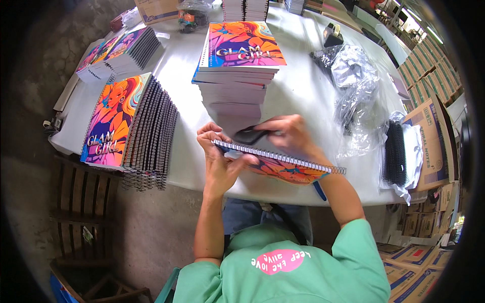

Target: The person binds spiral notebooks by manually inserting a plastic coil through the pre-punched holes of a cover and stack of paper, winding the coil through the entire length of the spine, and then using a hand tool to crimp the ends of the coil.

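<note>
My left hand (222, 162) grips a spiral-bound notebook (285, 171) near one end, thumb on the colourful cover and fingers behind it. The notebook is tilted up on edge, its wire coil (273, 153) along the top. At the right end the coil sticks out past the cover. Just beyond the spine, my right hand (290, 134) is closed on a dark hand tool (250, 135); motion smears it and its exact kind cannot be made out. The tool is close to my left fingers; I cannot tell whether it touches the coil.
Past my hands stands a tall stack of unbound notebooks (237, 88). A stack of coil-bound notebooks (113, 121) is at left, another stack (126, 50) behind it. Clear plastic wrapping (358, 101), black coils (394, 151) and a carton (429, 141) lie right. A blue object (319, 191) shows at the near edge.
</note>
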`<action>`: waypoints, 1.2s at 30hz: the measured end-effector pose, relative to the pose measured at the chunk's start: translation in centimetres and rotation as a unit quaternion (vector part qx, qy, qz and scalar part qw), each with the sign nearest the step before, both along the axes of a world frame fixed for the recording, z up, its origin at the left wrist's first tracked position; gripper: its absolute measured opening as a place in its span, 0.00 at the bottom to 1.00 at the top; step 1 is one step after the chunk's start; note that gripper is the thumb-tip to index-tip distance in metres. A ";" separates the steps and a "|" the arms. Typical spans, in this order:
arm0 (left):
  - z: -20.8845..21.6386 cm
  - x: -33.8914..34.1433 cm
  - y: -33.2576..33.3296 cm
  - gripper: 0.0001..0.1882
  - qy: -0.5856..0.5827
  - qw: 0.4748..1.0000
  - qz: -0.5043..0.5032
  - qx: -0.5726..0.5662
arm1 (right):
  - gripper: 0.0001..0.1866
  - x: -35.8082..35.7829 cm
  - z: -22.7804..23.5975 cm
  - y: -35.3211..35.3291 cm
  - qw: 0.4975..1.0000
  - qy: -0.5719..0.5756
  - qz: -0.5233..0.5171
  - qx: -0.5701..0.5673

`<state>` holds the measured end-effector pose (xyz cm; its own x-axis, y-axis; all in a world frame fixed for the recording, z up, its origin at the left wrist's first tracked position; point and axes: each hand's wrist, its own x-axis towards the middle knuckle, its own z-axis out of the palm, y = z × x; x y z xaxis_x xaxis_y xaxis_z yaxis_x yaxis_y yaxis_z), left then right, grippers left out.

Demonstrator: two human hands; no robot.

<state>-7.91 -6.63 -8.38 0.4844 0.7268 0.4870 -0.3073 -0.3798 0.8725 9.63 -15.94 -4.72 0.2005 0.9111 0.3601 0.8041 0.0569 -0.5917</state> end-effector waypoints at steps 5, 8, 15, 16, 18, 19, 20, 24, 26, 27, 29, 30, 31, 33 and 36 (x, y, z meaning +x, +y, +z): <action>1.1 -1.1 -0.4 0.08 -0.084 0.989 -0.017 -0.124 | 0.35 2.2 -1.8 -7.4 0.951 -0.190 -0.220 -0.101; 1.8 -2.0 -1.0 0.05 -0.103 0.978 0.016 -0.182 | 0.37 -1.9 -3.0 -13.1 0.930 -0.127 -0.283 -0.197; 3.3 -1.9 -3.4 0.13 -0.038 0.992 0.112 -0.047 | 0.25 -6.6 -6.7 -16.5 0.915 -0.118 -0.372 -0.105; 3.4 -1.9 -3.8 0.14 -0.027 0.991 0.133 -0.011 | 0.23 -6.4 -6.1 -16.2 0.923 -0.063 -0.369 -0.084; 3.1 -2.0 -4.2 0.14 -0.027 0.987 0.158 0.032 | 0.20 -8.3 -1.4 -13.5 0.947 0.082 -0.304 0.059; 2.9 -1.9 -4.3 0.14 -0.027 0.985 0.164 0.054 | 0.20 -9.3 0.9 -12.5 0.959 0.088 -0.257 0.085; 2.8 -1.8 -4.4 0.14 -0.026 0.982 0.170 0.078 | 0.21 -10.3 3.0 -11.6 0.973 0.009 -0.217 0.077; 3.3 -1.5 -4.8 0.17 -0.040 0.973 0.189 0.126 | 0.24 -11.8 6.5 -9.3 0.980 -0.119 -0.144 0.069; 3.1 -1.4 -4.7 0.22 -0.045 0.965 0.204 0.161 | 0.24 -11.7 6.9 -8.9 0.982 -0.121 -0.136 0.050; 3.2 -1.5 -4.7 0.23 -0.043 0.962 0.208 0.172 | 0.24 -11.7 7.0 -8.8 0.983 -0.121 -0.132 0.040; 3.6 -1.6 -4.7 0.24 -0.037 0.956 0.218 0.193 | 0.23 -11.9 7.2 -8.8 0.987 -0.098 -0.129 0.017; 3.5 -1.6 -4.7 0.24 -0.038 0.953 0.223 0.201 | 0.22 -12.0 7.3 -8.8 0.988 -0.086 -0.127 0.004; 3.5 -1.6 -4.7 0.24 -0.039 0.950 0.229 0.209 | 0.22 -11.8 7.1 -8.9 0.996 0.007 -0.091 -0.001; 3.1 -1.4 -4.7 0.25 -0.045 0.940 0.242 0.235 | 0.21 -11.2 6.1 -9.2 0.980 0.196 -0.022 -0.011; 2.6 -1.1 -4.6 0.24 -0.056 0.922 0.262 0.278 | 0.23 -9.5 5.4 -9.3 0.705 0.685 0.091 -0.159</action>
<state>-8.97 -11.20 -5.82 0.0626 0.4695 0.8807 -0.0303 -0.8811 0.4719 0.12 -25.28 0.71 0.0320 0.9575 -0.2866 -0.5380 -0.2252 -0.8123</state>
